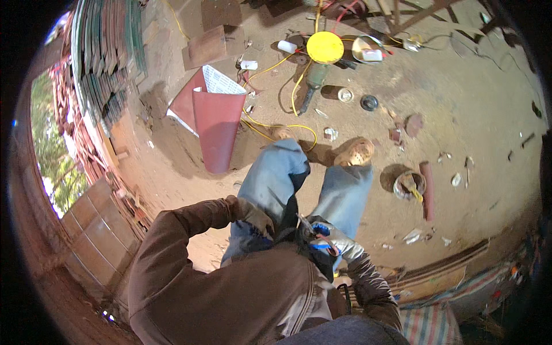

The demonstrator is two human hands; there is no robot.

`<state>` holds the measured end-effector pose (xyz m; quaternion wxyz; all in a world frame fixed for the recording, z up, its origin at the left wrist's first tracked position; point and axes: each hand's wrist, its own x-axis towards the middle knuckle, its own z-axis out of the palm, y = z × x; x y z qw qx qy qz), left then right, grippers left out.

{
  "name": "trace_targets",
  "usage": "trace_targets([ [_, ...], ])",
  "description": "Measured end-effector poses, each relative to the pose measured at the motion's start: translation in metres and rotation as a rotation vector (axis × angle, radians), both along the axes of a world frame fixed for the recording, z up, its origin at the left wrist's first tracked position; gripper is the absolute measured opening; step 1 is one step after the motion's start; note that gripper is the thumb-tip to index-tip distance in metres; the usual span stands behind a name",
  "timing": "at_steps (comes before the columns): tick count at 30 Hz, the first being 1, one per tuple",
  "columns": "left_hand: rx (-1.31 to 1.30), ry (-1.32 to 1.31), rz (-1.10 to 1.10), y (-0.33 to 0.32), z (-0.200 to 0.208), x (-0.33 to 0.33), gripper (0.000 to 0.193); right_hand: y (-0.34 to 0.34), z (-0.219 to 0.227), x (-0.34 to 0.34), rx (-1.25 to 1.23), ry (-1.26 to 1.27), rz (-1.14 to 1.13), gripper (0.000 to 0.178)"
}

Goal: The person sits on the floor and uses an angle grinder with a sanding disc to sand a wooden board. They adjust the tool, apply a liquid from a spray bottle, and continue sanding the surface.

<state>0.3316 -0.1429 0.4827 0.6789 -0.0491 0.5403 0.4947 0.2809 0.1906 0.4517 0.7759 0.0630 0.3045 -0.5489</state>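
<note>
My left hand [257,219], in a greyish work glove, lies on my left thigh, its fingers partly in shadow and nothing seen in it. In my gloved right hand [344,244], held at my lap, is a pair of scissors [318,231] with blue and reddish handles. Their metal blades point up and to the left, over the gap between my legs. The fingers wrap round the handles. Ahead of my left knee, a large sheet of reddish-brown sandpaper [218,129] stands loosely curled on the ground, its pale printed back showing at the top.
An angle grinder [315,76] with a yellow disc lies ahead, its yellow cord [282,123] looping near my feet. A tin [409,185] with a brush and a reddish-brown roll [427,190] are to the right. Stacked curved sheets [106,43] stand far left; a striped sack [430,325] lies lower right.
</note>
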Motion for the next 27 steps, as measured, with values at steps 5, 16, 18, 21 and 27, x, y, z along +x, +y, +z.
trace_targets([
  [5, -0.184, 0.376, 0.034, -0.005, -0.172, -0.083, 0.044, -0.039, -0.137, -0.095, 0.166, 0.329, 0.024, 0.019],
  [16, -0.718, 1.406, 0.746, 0.073, -0.575, -0.208, 0.074, -0.072, -0.242, -0.18, 0.555, 1.73, -0.264, 0.046],
  [18, -0.522, 1.139, 0.99, 0.081, -0.561, -0.233, 0.069, -0.075, -0.238, -0.174, 0.635, 1.724, -0.307, 0.047],
  [21, -0.54, 0.963, 1.153, 0.096, -0.523, -0.237, 0.061, -0.083, -0.22, -0.151, 0.557, 1.581, -0.721, 0.052],
  [27, -0.908, 0.943, 0.637, 0.092, -0.512, -0.208, 0.05, -0.062, -0.215, -0.15, 0.526, 1.792, -0.489, 0.044],
])
